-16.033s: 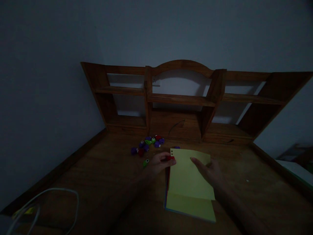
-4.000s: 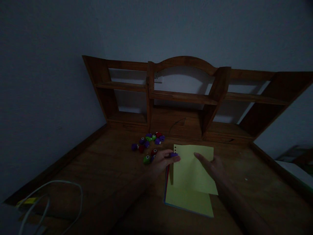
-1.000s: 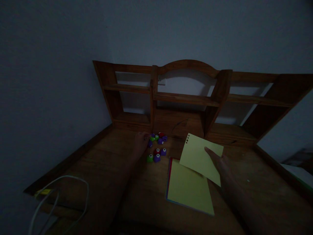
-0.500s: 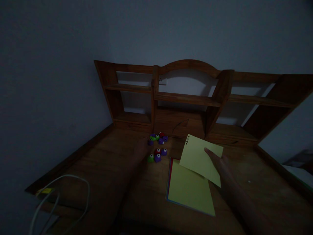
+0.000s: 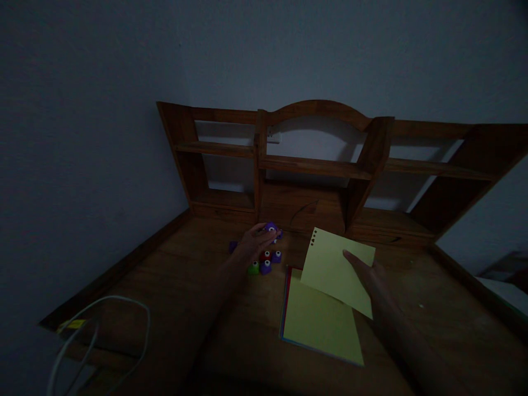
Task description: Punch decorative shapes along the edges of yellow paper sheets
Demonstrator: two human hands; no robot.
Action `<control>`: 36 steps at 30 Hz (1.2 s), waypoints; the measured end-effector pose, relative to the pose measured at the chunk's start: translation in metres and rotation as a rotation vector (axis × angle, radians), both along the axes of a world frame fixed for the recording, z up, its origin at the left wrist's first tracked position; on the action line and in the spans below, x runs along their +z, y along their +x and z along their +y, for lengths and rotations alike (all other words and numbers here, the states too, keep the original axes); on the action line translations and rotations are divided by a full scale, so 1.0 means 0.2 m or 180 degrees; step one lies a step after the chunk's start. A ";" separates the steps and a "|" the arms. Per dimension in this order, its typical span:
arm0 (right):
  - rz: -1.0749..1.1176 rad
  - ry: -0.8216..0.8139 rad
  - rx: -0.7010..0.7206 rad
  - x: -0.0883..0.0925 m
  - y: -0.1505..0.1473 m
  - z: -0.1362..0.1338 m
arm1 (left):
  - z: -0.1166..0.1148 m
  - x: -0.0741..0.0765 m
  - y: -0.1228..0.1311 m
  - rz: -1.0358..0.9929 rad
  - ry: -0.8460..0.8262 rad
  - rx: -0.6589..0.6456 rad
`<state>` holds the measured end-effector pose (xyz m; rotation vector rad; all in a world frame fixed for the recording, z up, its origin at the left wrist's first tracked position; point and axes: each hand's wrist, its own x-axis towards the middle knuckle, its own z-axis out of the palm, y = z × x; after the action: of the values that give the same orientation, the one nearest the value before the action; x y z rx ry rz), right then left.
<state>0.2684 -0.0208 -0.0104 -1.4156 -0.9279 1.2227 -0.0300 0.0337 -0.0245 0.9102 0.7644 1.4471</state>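
Pinched at the fingertips of the left hand (image 5: 251, 245), a purple punch (image 5: 271, 227) is being held at the back of the desk (image 5: 412, 286), its white eye showing; the exact finger contact is being obscured by the dim light. A yellow sheet (image 5: 332, 269) is being gripped by the right hand (image 5: 367, 272), thumb pressed on top, the other fingers mostly hidden beneath. A short row of holes is being shown along its left edge, near the upper corner. The sheet is being held at a slant, partly covering a paper stack (image 5: 324, 327).

The step in hand is being judged as the selecting of a punch. By that reading, the next move is calling for the punch's slot to be lined up with the sheet's left edge, below the existing holes, while the sheet is being kept steady.

Nearer the front, a red punch (image 5: 265, 256) and a green punch (image 5: 253, 268) are being left on the desk, grouped with two more purple ones. Farther out, the rear is being bounded by a wooden shelf (image 5: 317, 163); at lower left, a white cable (image 5: 145, 319) is being seen in a loop.
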 end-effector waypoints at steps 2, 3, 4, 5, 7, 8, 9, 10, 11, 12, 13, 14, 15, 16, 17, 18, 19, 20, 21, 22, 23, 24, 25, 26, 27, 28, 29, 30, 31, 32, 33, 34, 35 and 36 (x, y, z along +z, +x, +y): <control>-0.0010 0.0082 -0.0002 -0.01 0.00 0.00 | -0.02 0.01 0.01 0.0179 0.0169 -0.0204; -0.0039 0.0099 -0.0039 -0.01 0.00 0.00 | -0.02 0.01 0.02 0.0350 0.0259 -0.0293; -0.0075 0.0090 -0.0069 0.00 -0.01 0.00 | -0.03 0.02 0.02 0.0542 0.0333 -0.0366; -0.0104 0.0061 -0.0088 0.00 -0.01 0.00 | -0.04 0.02 0.03 0.0716 0.0399 -0.0399; -0.0135 0.0004 -0.0118 0.01 -0.02 0.00 | -0.04 0.03 0.04 0.0974 0.0509 -0.0403; -0.0123 0.0008 -0.0091 0.02 -0.02 0.00 | -0.05 0.03 0.04 0.1073 0.0547 -0.0403; -0.0103 0.0021 -0.0051 0.02 -0.03 -0.01 | -0.05 0.03 0.05 0.1161 0.0574 -0.0409; -0.0079 0.0047 -0.0014 0.03 -0.03 -0.01 | -0.05 0.03 0.05 0.1241 0.0586 -0.0425; -0.0059 0.0072 0.0010 0.03 -0.04 -0.02 | -0.06 0.03 0.06 0.1317 0.0583 -0.0448; -0.0035 0.0094 0.0035 0.03 -0.04 -0.03 | -0.06 0.04 0.06 0.1387 0.0570 -0.0479; -0.0012 0.0098 0.0042 0.04 -0.04 -0.03 | -0.06 0.04 0.07 0.1440 0.0553 -0.0504; 0.0002 0.0096 0.0024 0.04 -0.05 -0.03 | -0.07 0.04 0.07 0.1479 0.0534 -0.0517; -0.0005 0.0075 -0.0004 0.05 -0.05 -0.04 | -0.07 0.04 0.08 0.1506 0.0505 -0.0529; -0.0028 0.0045 -0.0043 0.05 -0.05 -0.04 | -0.07 0.04 0.08 0.1519 0.0475 -0.0532; -0.0050 0.0023 -0.0062 0.06 -0.05 -0.04 | -0.07 0.03 0.08 0.1518 0.0448 -0.0527; -0.0062 0.0013 -0.0055 0.06 -0.05 -0.04 | -0.07 0.03 0.09 0.1503 0.0429 -0.0523; -0.0066 0.0019 -0.0027 0.06 -0.05 -0.03 | -0.08 0.03 0.09 0.1469 0.0417 -0.0526; -0.0053 0.0048 0.0001 0.05 -0.05 -0.03 | -0.08 0.03 0.10 0.1420 0.0408 -0.0541; -0.0036 0.0059 0.0013 0.05 -0.05 -0.03 | -0.08 0.03 0.10 0.1360 0.0386 -0.0560; -0.0015 0.0073 0.0003 0.05 -0.05 -0.03 | -0.08 0.03 0.11 0.1299 0.0351 -0.0586; -0.0009 0.0064 -0.0024 0.04 -0.05 -0.02 | -0.09 0.03 0.12 0.1239 0.0309 -0.0606; -0.0023 0.0045 -0.0079 0.04 -0.06 -0.02 | -0.09 0.03 0.12 0.1187 0.0273 -0.0604; -0.0035 0.0034 -0.0122 0.04 -0.06 -0.02 | -0.10 0.04 0.13 0.1166 0.0244 -0.0594; -0.0050 0.0014 -0.0156 0.04 -0.06 -0.02 | -0.10 0.04 0.14 0.1172 0.0222 -0.0583; -0.0065 -0.0004 -0.0167 0.05 -0.06 -0.02 | -0.11 0.05 0.14 0.1192 0.0207 -0.0575; -0.0079 -0.0015 -0.0176 0.05 -0.07 -0.02 | -0.11 0.05 0.15 0.1220 0.0204 -0.0574; -0.0080 -0.0029 -0.0172 0.06 -0.07 -0.02 | -0.12 0.05 0.15 0.1245 0.0203 -0.0573; -0.0070 -0.0026 -0.0173 0.07 -0.07 -0.03 | -0.12 0.06 0.15 0.1267 0.0201 -0.0568; -0.0043 -0.0019 -0.0138 0.08 -0.07 -0.04 | -0.12 0.06 0.15 0.1276 0.0196 -0.0544; -0.0006 -0.0007 -0.0082 0.09 -0.07 -0.04 | -0.12 0.07 0.15 0.1270 0.0193 -0.0510; 0.0025 -0.0005 -0.0033 0.09 -0.07 -0.05 | -0.13 0.07 0.15 0.1252 0.0187 -0.0476; 0.0046 -0.0015 0.0002 0.10 -0.07 -0.05 | -0.13 0.07 0.15 0.1218 0.0172 -0.0448; 0.0049 -0.0035 0.0000 0.10 -0.08 -0.05 | -0.13 0.07 0.15 0.1161 0.0145 -0.0431; 0.0035 -0.0054 -0.0036 0.10 -0.08 -0.05 | -0.13 0.07 0.15 0.1082 0.0110 -0.0443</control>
<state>0.2532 -0.0318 0.0101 -1.4243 -0.9030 1.2314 0.0007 0.0077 -0.0111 1.2308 0.9076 1.2011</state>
